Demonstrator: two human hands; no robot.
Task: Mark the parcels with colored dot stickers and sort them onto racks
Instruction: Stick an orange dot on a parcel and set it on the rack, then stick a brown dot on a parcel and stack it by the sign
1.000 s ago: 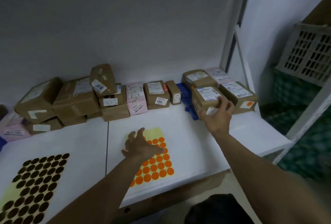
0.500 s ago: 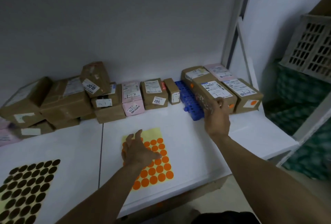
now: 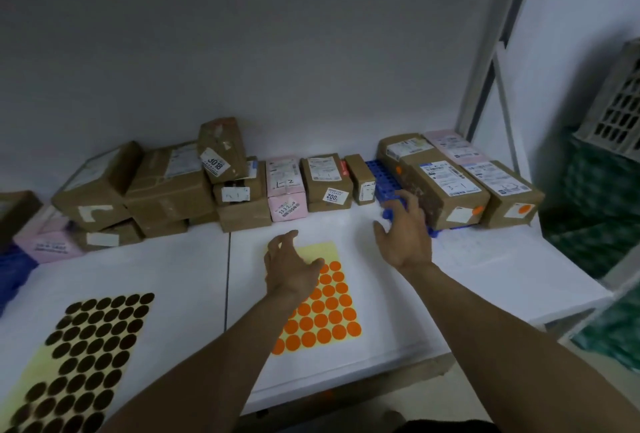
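Note:
A yellow sheet of orange dot stickers (image 3: 322,308) lies on the white table (image 3: 485,280). My left hand (image 3: 291,266) hovers over its upper left part, fingers loosely spread, holding nothing. My right hand (image 3: 403,231) is open just in front of a long brown parcel (image 3: 446,190) that lies on a blue rack (image 3: 384,186) and bears an orange dot on its front end. A second brown parcel (image 3: 509,193) with an orange dot lies to its right. Unmarked brown and pink parcels (image 3: 287,186) line the back wall.
A sheet of dark brown dot stickers (image 3: 79,360) lies at the front left. A stack of brown boxes (image 3: 166,186) fills the back left. A white shelf post (image 3: 491,51) and a white plastic crate (image 3: 616,100) stand at the right, past the table's edge.
My right hand has let go of the long brown parcel, now lying beside the other marked one, and has drawn back toward me. My left hand stays over the orange sheet.

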